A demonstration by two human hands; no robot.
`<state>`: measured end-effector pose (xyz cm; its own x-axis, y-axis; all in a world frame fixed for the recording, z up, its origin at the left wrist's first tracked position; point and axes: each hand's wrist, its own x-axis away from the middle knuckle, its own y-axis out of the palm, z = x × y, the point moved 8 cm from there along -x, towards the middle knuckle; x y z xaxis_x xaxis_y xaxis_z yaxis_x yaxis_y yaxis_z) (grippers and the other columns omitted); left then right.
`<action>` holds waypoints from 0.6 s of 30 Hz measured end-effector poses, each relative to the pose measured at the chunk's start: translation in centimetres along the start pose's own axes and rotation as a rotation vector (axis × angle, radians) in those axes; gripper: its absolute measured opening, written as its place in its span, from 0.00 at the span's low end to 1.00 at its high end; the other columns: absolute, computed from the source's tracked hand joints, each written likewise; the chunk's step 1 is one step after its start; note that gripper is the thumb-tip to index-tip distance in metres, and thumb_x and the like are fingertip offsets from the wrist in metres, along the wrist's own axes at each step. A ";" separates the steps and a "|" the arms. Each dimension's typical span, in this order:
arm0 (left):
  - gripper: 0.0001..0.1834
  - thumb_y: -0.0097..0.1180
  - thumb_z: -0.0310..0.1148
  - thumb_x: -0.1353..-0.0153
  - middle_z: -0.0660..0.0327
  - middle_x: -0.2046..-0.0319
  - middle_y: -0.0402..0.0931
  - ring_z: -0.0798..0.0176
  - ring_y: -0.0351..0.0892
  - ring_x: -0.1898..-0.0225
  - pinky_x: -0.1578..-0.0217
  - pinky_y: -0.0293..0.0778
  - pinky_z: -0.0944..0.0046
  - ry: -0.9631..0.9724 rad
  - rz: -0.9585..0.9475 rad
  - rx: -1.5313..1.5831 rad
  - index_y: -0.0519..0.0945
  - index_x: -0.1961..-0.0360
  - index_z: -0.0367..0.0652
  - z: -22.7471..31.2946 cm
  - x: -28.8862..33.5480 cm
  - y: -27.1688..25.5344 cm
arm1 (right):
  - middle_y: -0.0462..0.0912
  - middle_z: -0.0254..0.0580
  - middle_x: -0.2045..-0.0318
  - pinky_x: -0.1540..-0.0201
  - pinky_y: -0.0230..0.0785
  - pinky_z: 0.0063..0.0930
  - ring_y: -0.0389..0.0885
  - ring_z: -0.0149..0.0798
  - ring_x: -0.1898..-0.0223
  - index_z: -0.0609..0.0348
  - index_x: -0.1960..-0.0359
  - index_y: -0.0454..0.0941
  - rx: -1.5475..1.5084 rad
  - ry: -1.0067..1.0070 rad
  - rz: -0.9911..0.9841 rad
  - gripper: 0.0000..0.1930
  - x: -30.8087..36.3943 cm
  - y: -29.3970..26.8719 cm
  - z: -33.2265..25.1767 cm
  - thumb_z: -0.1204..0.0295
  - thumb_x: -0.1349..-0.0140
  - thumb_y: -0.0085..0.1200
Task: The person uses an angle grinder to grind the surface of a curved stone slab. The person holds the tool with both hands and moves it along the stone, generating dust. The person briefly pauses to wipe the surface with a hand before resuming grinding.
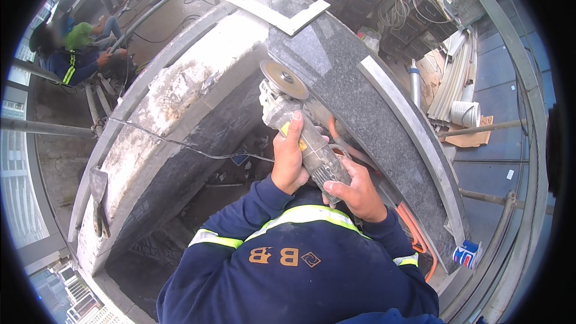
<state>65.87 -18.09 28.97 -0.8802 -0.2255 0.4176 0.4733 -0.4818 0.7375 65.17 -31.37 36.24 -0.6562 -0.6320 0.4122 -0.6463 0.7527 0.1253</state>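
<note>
A dusty grey angle grinder (pixel 313 155) is held upright in front of my chest, its round cutting disc (pixel 283 78) at the top. My left hand (pixel 289 157) is closed around the body just below the head, thumb along the front. Lower down, my right hand (pixel 358 191) grips the rear end. The disc overlaps the edge of a speckled dark granite slab (pixel 366 108) in the picture; whether they touch, I cannot tell. A white L-shaped square (pixel 293 23) lies across the slab's far end. On the slab's right side rests a long pale straightedge strip (pixel 408 126).
A dusty concrete wall (pixel 186 78) curves along the left, crossed by a black cable (pixel 180 144), with a scraper (pixel 99 198) on it. Orange hoses (pixel 414 228) run at my right, near a can (pixel 467 254). A white bucket (pixel 465 114) stands beyond. Co-workers (pixel 78 54) sit at far left.
</note>
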 end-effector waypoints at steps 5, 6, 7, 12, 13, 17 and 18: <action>0.35 0.56 0.58 0.28 0.49 0.58 0.78 0.55 0.84 0.59 0.61 0.86 0.51 -0.013 -0.003 0.031 0.70 0.43 0.32 0.4 -0.6 -0.2 | 0.82 0.38 0.66 0.67 0.74 0.23 0.81 0.27 0.70 0.71 0.41 0.73 0.010 -0.004 0.000 0.27 -0.7 0.2 -0.4 0.66 0.35 0.63; 0.31 0.57 0.56 0.28 0.51 0.59 0.79 0.56 0.85 0.61 0.62 0.85 0.52 -0.022 0.002 0.058 0.72 0.45 0.34 0.5 -0.7 -0.3 | 0.82 0.37 0.67 0.67 0.74 0.23 0.81 0.26 0.70 0.71 0.41 0.73 0.011 -0.002 0.000 0.26 -0.8 0.2 -0.4 0.66 0.35 0.63; 0.28 0.58 0.53 0.28 0.53 0.61 0.80 0.57 0.85 0.62 0.62 0.85 0.53 -0.031 0.009 0.085 0.73 0.46 0.37 0.5 -0.8 -0.3 | 0.82 0.37 0.67 0.67 0.74 0.23 0.81 0.26 0.70 0.71 0.41 0.73 0.014 -0.006 0.003 0.26 -1.0 0.2 -0.3 0.66 0.35 0.63; 0.29 0.59 0.54 0.28 0.53 0.61 0.80 0.56 0.85 0.63 0.62 0.85 0.53 -0.015 0.010 0.076 0.73 0.46 0.36 1.1 -1.4 -0.6 | 0.82 0.37 0.68 0.68 0.74 0.23 0.81 0.27 0.71 0.70 0.42 0.73 0.022 -0.005 0.005 0.25 -1.8 0.5 -0.2 0.65 0.36 0.63; 0.29 0.59 0.54 0.28 0.53 0.61 0.80 0.57 0.85 0.63 0.62 0.85 0.54 -0.014 0.009 0.072 0.73 0.46 0.36 1.2 -1.6 -0.7 | 0.82 0.37 0.68 0.68 0.74 0.23 0.81 0.27 0.71 0.70 0.42 0.73 0.024 -0.003 0.005 0.25 -2.0 0.5 -0.3 0.65 0.36 0.63; 0.37 0.54 0.60 0.28 0.49 0.57 0.77 0.54 0.84 0.59 0.62 0.85 0.49 -0.001 -0.006 0.002 0.69 0.43 0.30 1.5 -2.3 -1.1 | 0.82 0.37 0.68 0.69 0.74 0.23 0.81 0.27 0.72 0.70 0.41 0.73 0.036 -0.006 -0.004 0.26 -2.7 0.7 -0.2 0.65 0.35 0.63; 0.37 0.54 0.60 0.28 0.49 0.57 0.77 0.54 0.84 0.59 0.62 0.85 0.50 0.004 -0.003 -0.001 0.69 0.44 0.30 1.6 -2.4 -1.1 | 0.82 0.38 0.68 0.69 0.74 0.23 0.81 0.27 0.72 0.70 0.40 0.73 0.042 -0.010 -0.008 0.27 -2.8 0.7 -0.2 0.65 0.35 0.63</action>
<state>67.47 -15.65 27.99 -0.8815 -0.2276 0.4137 0.4711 -0.4828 0.7382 66.65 -29.03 35.35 -0.6543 -0.6403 0.4025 -0.6674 0.7392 0.0910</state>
